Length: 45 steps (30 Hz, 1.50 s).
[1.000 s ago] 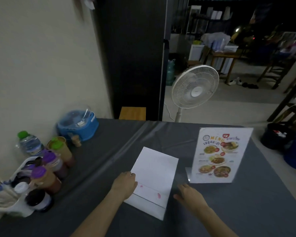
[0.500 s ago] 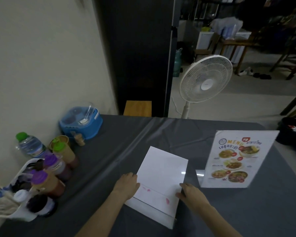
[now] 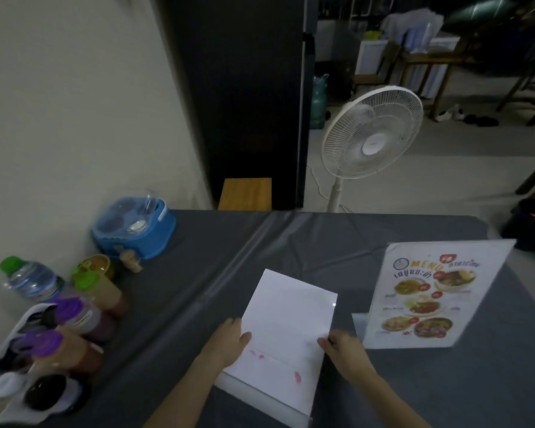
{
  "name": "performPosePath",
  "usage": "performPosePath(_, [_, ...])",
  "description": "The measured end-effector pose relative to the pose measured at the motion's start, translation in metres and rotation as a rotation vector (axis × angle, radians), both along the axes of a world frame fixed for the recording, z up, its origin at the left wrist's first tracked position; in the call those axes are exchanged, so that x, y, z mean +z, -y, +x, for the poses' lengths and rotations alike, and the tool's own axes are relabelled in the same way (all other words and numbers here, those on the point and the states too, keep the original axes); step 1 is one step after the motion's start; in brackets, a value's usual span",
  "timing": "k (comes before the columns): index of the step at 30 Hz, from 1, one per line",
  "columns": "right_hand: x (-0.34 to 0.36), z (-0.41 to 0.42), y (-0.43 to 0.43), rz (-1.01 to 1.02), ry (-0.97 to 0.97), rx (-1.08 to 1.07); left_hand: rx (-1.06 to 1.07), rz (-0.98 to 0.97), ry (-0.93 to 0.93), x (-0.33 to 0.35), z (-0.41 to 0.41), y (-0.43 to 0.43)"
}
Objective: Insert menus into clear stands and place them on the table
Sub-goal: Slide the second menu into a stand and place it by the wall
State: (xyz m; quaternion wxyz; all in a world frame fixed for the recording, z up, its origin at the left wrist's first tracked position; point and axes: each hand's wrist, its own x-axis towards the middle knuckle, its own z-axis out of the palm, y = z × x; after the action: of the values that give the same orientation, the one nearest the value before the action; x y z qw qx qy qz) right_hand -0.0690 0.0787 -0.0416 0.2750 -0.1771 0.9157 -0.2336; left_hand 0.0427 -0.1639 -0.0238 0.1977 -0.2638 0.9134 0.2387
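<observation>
The right hand [image 3: 345, 350] has moved in from the bare cloth at about four o'clock of the white sheet [image 3: 286, 329]; a second ago it lay apart from the sheet, and now its fingertips touch the sheet's right edge. The left hand [image 3: 227, 341] has crept a little further onto the left edge, at nine o'clock.

An eatery: food menu [image 3: 426, 299], sauce bottles [image 3: 74, 332], dining tables [image 3: 430, 66] beyond.

The sauce bottles [image 3: 65, 350] at lower left are dim and blurred.
</observation>
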Motion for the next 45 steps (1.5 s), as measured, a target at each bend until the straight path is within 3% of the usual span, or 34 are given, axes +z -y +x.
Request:
performPosePath(7, [-0.005, 0.004, 0.010, -0.034, -0.013, -0.164, 0.032, 0.052, -0.020, -0.008, -0.016, 0.000])
performPosePath(15, [-0.014, 0.016, 0.028, -0.200, 0.043, -0.566, 0.267, 0.182, -0.107, -0.021, -0.025, 0.007])
performPosePath(26, [-0.025, 0.015, 0.029, -0.386, 0.181, -0.893, 0.444, 0.344, -0.122, -0.027, -0.021, 0.008])
performPosePath(31, [-0.025, 0.009, 0.033, -0.441, 0.275, -0.923, 0.396, 0.300, -0.112, -0.027, -0.020, 0.004])
performPosePath(37, [-0.002, 0.003, 0.036, -0.651, 0.318, -0.941, 0.133, 0.178, 0.051, -0.007, -0.026, -0.008])
performPosePath(41, [0.024, 0.001, 0.042, -0.826, 0.365, -0.840, -0.006, 0.298, 0.071, 0.018, -0.039, -0.033])
performPosePath(45, [0.042, 0.003, 0.054, -0.880, 0.389, -0.649, 0.039, 0.467, -0.008, 0.047, -0.052, -0.053])
